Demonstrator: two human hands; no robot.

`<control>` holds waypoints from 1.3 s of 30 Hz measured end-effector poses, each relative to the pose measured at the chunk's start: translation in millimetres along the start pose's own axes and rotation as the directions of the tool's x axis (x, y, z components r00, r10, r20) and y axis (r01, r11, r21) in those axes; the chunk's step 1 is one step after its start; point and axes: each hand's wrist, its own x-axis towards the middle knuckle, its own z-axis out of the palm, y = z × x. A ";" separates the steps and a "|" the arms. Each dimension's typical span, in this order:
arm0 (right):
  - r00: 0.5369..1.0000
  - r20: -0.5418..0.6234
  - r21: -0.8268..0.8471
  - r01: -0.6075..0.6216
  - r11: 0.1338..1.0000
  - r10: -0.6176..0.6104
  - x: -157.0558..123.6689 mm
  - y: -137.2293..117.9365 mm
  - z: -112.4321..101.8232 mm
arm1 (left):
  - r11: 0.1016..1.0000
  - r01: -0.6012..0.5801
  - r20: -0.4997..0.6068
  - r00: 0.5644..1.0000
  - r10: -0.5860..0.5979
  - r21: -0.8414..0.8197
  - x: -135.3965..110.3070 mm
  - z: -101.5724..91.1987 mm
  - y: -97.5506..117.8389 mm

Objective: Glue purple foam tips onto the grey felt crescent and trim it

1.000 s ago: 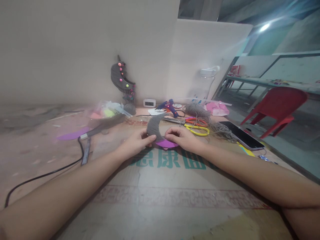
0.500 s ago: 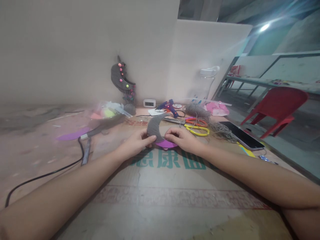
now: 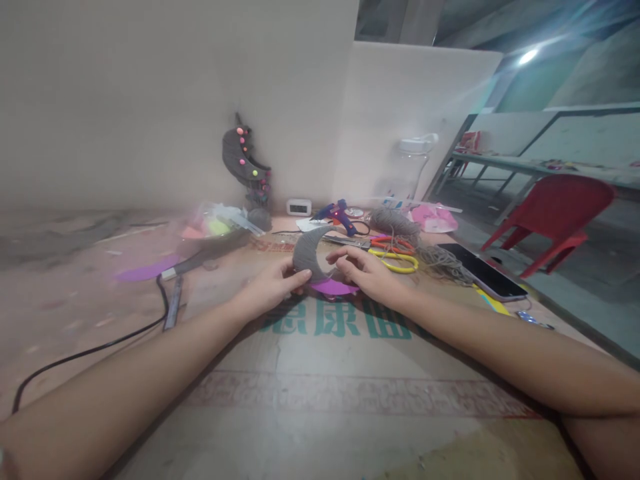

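A crescent wrapped in grey yarn (image 3: 306,253) is upright above the cardboard, its lower part a bare purple strip (image 3: 334,287). My left hand (image 3: 280,280) pinches the crescent's lower left side, thumb in front and fingers behind. On the other side, my right hand (image 3: 363,270) is at the inner curve, its fingers bent and close together over the purple end. Any strand in those fingers is too fine to make out. Behind the hands lie yellow-handled scissors (image 3: 395,261), an orange-handled tool (image 3: 393,245) and loose grey yarn (image 3: 440,260).
A purple glue gun (image 3: 340,215), small digital clock (image 3: 299,207) and clear bottle (image 3: 410,167) stand at the back. A decorated crescent (image 3: 243,157) is against the wall. A phone (image 3: 483,272) lies right; a black cable (image 3: 100,345) and a purple piece (image 3: 147,268) lie left.
My right hand's fingers have lifted slightly and loosened from a tighter pinch at the inner curve. The crescent has tilted a little; my left hand keeps its grip.
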 end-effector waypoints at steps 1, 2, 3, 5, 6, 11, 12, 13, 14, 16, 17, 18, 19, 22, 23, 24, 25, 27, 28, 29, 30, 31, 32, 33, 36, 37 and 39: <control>1.000 0.007 -0.014 -0.002 1.000 0.002 0.0 -0.5 -0.6 | 1.000 0.002 -0.006 1.000 -0.002 0.004 -0.3 0.2 0.6; 1.000 0.022 -0.029 -0.001 1.000 0.001 0.0 -0.9 -0.9 | 1.000 0.004 -0.014 1.000 -0.004 0.013 -0.5 0.2 1.0; 0.999 0.041 -0.046 0.006 0.999 -0.004 0.0 -1.2 -1.1 | 1.000 0.005 -0.021 1.000 -0.005 0.023 -0.5 0.1 1.0; 0.996 0.084 -0.083 0.038 0.996 -0.031 0.0 -1.5 -0.8 | 0.999 0.006 -0.032 0.999 -0.004 0.043 0.0 -0.4 -0.1; 0.993 0.108 -0.096 0.059 0.994 -0.048 -0.2 -1.7 -0.4 | 0.999 0.005 -0.036 0.999 -0.003 0.048 0.4 -0.7 -1.0; 0.986 0.156 -0.095 0.081 0.992 -0.066 -1.8 -3.9 0.5 | 0.999 0.001 -0.033 0.999 0.001 0.042 2.0 -1.4 -4.1; 0.986 0.154 -0.097 0.076 0.992 -0.060 -1.9 -4.5 0.5 | 0.999 0.000 -0.032 0.999 0.001 0.043 1.9 -1.3 -4.0; 0.987 0.153 -0.097 0.073 0.993 -0.058 -2.0 -4.9 0.3 | 0.999 0.000 -0.034 0.999 0.002 0.046 1.8 -1.0 -3.7; 0.986 0.157 -0.095 0.074 0.993 -0.058 -1.9 -5.3 0.2 | 0.999 -0.001 -0.037 0.999 0.003 0.049 1.6 -0.8 -3.3; 0.983 0.172 -0.086 0.077 0.993 -0.061 -1.6 -5.4 0.2 | 0.999 -0.003 -0.037 0.999 0.005 0.048 1.4 -0.1 -2.5; 0.982 0.179 -0.084 0.078 0.993 -0.062 -1.5 -5.1 0.3 | 0.999 -0.004 -0.035 0.999 0.005 0.043 1.3 0.2 -2.1; 0.982 0.180 -0.086 0.077 0.993 -0.061 -1.3 -4.5 0.5 | 0.999 -0.005 -0.032 0.999 0.006 0.038 1.4 0.5 -1.8; 0.984 0.169 -0.092 0.075 0.993 -0.059 -1.2 -3.7 0.7 | 0.999 -0.006 -0.030 1.000 0.007 0.033 1.4 0.6 -1.6; 0.993 0.104 -0.114 0.072 0.991 -0.060 -0.6 -0.3 1.3 | 1.000 -0.004 -0.034 0.999 0.005 0.018 1.4 0.4 -1.1; 0.995 0.083 -0.119 0.070 0.990 -0.060 -0.4 0.6 1.4 | 1.000 -0.003 -0.037 0.999 0.003 0.014 1.4 0.2 -1.0; 0.996 0.065 -0.123 0.067 0.990 -0.059 -0.3 1.3 1.4 | 1.000 -0.002 -0.041 0.999 0.002 0.009 1.3 0.1 -0.8; 0.997 0.050 -0.127 0.065 0.990 -0.059 -0.2 1.8 1.4 | 1.000 -0.001 -0.047 0.999 0.001 0.004 1.2 0.0 -0.8; 0.997 0.009 -0.142 0.073 0.987 -0.073 -0.3 1.9 1.3 | 1.000 0.003 -0.066 0.998 -0.003 0.000 1.2 -0.2 -1.0; 0.995 -0.022 -0.155 0.088 0.984 -0.093 -0.4 1.7 1.2 | 1.000 0.006 -0.081 0.997 -0.006 0.005 1.2 -0.2 -1.3; 0.991 -0.057 -0.175 0.110 0.979 -0.121 -0.6 1.5 1.0 | 1.000 0.009 -0.095 0.995 -0.008 0.014 1.2 -0.3 -1.8; 0.983 -0.091 -0.202 0.137 0.970 -0.158 -0.7 1.3 0.7 | 1.000 0.011 -0.107 0.994 -0.008 0.028 1.3 -0.4 -2.3; 0.973 -0.120 -0.234 0.167 0.958 -0.199 -0.8 1.1 0.3 | 0.999 0.011 -0.117 0.993 -0.006 0.044 1.4 -0.6 -2.7; 0.959 -0.145 -0.270 0.199 0.942 -0.244 -0.9 1.0 -0.3 | 0.998 0.008 -0.124 0.992 -0.001 0.055 1.6 -0.7 -3.1; 0.944 -0.161 -0.306 0.230 0.924 -0.288 -0.9 0.9 -1.1 | 0.998 0.001 -0.132 0.991 0.007 0.059 1.8 -0.7 -3.4; 0.905 -0.193 -0.386 0.286 0.877 -0.380 -0.8 1.6 -3.7 | 0.999 -0.040 -0.173 0.984 0.044 0.027 3.3 -0.5 -3.4; 0.898 -0.202 -0.401 0.288 0.869 -0.391 -1.0 2.2 -4.3 | 0.999 -0.052 -0.197 0.979 0.052 0.009 4.0 -0.4 -3.4; 0.897 -0.197 -0.409 0.292 0.865 -0.396 -1.9 3.6 -4.9 | 0.998 -0.066 -0.249 0.967 0.059 -0.020 5.4 -0.2 -3.9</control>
